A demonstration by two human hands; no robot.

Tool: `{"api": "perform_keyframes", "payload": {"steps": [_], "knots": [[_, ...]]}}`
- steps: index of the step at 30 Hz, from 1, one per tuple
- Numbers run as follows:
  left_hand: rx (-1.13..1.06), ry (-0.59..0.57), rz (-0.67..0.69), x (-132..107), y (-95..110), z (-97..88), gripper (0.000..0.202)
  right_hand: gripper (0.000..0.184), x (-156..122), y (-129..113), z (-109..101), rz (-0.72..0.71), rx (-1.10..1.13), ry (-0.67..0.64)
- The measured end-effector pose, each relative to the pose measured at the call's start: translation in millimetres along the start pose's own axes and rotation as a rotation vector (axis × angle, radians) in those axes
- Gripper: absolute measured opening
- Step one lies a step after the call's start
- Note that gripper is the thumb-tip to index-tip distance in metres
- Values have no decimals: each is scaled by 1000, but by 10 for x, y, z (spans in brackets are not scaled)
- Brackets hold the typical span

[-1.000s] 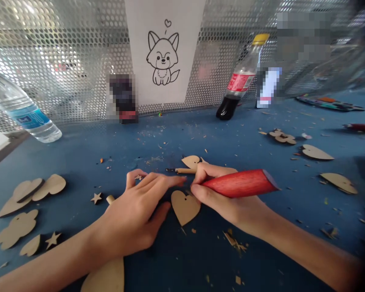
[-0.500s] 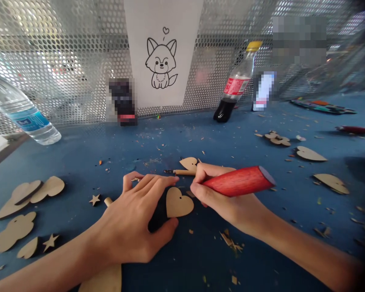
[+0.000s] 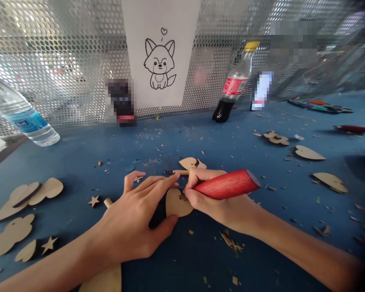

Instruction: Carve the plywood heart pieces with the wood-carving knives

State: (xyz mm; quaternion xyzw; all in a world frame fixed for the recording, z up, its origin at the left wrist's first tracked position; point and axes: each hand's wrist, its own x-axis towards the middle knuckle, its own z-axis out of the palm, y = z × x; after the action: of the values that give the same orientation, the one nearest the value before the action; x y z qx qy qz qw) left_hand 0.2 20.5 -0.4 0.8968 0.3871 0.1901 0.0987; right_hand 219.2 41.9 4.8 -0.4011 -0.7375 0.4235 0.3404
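A small wooden heart [image 3: 177, 206] with a hole near its notch lies on the blue table. My left hand [image 3: 140, 217] rests flat at its left, with the thumb at the heart's lower edge and the index finger by its upper edge, holding it between them. In my right hand [image 3: 214, 202] is a tool with a thick red wooden handle [image 3: 226, 185], gripped like a pen. Its working tip is hidden behind my fingers, at the heart's right side. Beyond my hands lie another wooden heart [image 3: 188, 163] and a thin wooden stick with a dark tip [image 3: 181, 172].
Wooden cutouts [image 3: 13, 235] and stars [image 3: 93, 201] lie at left. A water bottle [image 3: 33, 121], phone [image 3: 121, 101], cola bottle [image 3: 232, 89] and fox drawing [image 3: 159, 65] stand along the perforated metal screen. More hearts [image 3: 308, 153], a dark red tool [image 3: 354, 129] and wood chips [image 3: 231, 241] lie right.
My right hand has moved left and slightly down with the red-handled tool, from beside the heart to over its right edge. My left hand stays nearly in place.
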Motion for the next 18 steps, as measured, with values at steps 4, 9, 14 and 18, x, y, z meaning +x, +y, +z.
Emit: {"api": "perform_keyframes", "payload": {"steps": [4, 9, 14, 18], "knots": [[-8, 7, 1, 1, 1, 6, 63, 21, 0, 15, 6, 18, 2, -19], [-26, 12, -4, -2, 0, 12, 58, 17, -18, 27, 3, 1, -21, -22], [-48, 14, 0, -8, 10, 8, 54, 19, -33, 49, 8, -7, -51, -15], [-44, 27, 0, 2, 20, 0, 52, 18, -21, 61, 11, -38, -91, -14]]}}
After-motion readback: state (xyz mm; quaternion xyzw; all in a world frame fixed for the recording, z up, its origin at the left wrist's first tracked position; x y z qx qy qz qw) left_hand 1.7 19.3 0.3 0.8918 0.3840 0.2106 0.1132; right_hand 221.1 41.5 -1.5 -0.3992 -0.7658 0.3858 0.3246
